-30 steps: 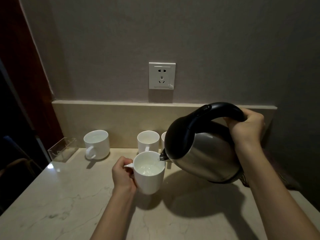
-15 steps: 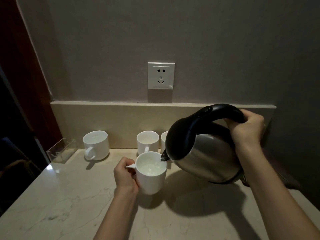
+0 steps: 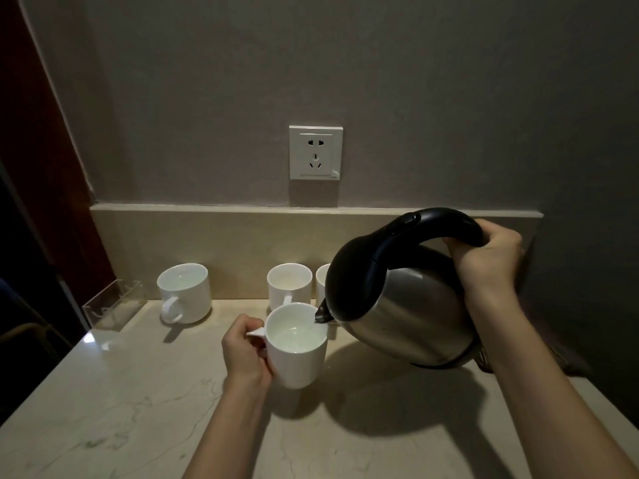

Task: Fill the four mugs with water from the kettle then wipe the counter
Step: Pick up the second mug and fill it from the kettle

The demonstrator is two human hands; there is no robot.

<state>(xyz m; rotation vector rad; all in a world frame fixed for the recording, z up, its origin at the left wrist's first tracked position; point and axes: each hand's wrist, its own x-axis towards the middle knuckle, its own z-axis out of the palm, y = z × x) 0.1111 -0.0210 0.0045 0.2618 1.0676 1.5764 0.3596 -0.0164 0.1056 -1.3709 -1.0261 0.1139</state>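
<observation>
The kettle [image 3: 404,305] hangs tilted over the surface [image 3: 103,409], its spout at the rim of a white mug [image 3: 297,354] with water in it. The right hand [image 3: 487,261] is wrapped around the black handle, forearm reaching in from 5 o'clock. The left hand [image 3: 247,350] grips the mug's handle, wrist coming from 6 o'clock. Three more mugs [image 3: 288,285] stand toward 12 o'clock by the backsplash.

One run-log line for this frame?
pouring | right hand tilts kettle | left hand holds mug | three mugs behind
</observation>
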